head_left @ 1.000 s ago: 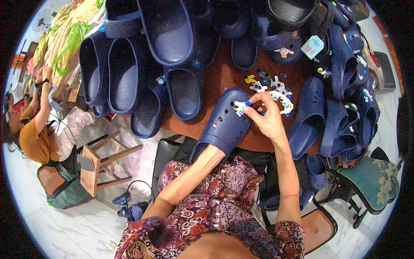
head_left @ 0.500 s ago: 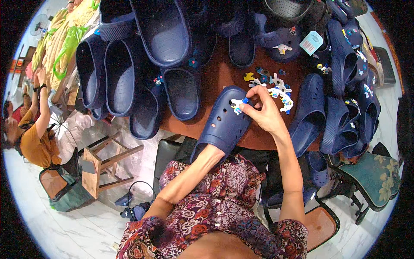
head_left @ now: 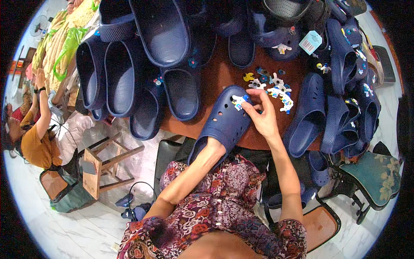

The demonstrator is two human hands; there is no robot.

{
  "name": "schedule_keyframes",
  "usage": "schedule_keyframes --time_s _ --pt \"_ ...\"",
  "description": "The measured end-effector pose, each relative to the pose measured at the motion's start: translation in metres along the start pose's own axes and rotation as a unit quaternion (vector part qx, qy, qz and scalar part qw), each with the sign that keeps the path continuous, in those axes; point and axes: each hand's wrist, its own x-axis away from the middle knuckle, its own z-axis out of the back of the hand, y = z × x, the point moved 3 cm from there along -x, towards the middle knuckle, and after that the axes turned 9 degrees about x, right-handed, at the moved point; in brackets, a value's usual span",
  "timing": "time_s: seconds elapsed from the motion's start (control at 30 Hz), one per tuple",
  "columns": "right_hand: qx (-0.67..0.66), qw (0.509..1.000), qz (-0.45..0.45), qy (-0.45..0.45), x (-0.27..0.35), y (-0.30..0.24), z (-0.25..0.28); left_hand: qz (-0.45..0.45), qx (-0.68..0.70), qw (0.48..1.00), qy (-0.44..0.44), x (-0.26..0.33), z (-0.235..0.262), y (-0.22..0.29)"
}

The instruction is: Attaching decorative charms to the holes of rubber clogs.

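Note:
A navy foam clog is tilted over the table's front edge, toe pointing away from me. My left hand is pushed into its heel opening; the fingers are hidden inside the shoe. Near the toe, a white and blue cartoon shoe charm lies against the holed upper. The thumb and index finger of my right hand pinch at the charm's right side. Whether its stem sits in a hole cannot be seen. Just beyond my right hand is a small pile of loose charms on the brown table.
Several navy clogs crowd the left and back, and more navy clogs stand on the right, some with charms. A pale blue tag hangs at the back. A wooden stool and a person in an orange top are at left.
My right hand has shifted slightly, its fingers straightening a little beside the charm. The clog and my left arm stay almost where they were.

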Motion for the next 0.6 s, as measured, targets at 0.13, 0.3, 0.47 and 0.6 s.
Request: schedule_keyframes --time_s 0.13,0.3,0.47,0.6 --pt "0.032 0.998 0.017 0.043 0.002 -0.009 -0.001 0.05 0.122 0.991 0.035 0.008 0.004 0.003" --pt "0.1 0.991 0.026 0.082 0.009 -0.018 0.001 0.025 0.091 0.994 0.063 0.03 0.002 0.01" --pt "0.136 0.978 0.1 0.124 0.01 -0.026 -0.001 0.034 0.071 0.994 -0.071 0.047 0.036 0.015" --pt "0.124 0.979 0.106 0.125 0.008 -0.021 0.0 0.019 0.1 0.989 -0.102 0.046 0.006 0.02"
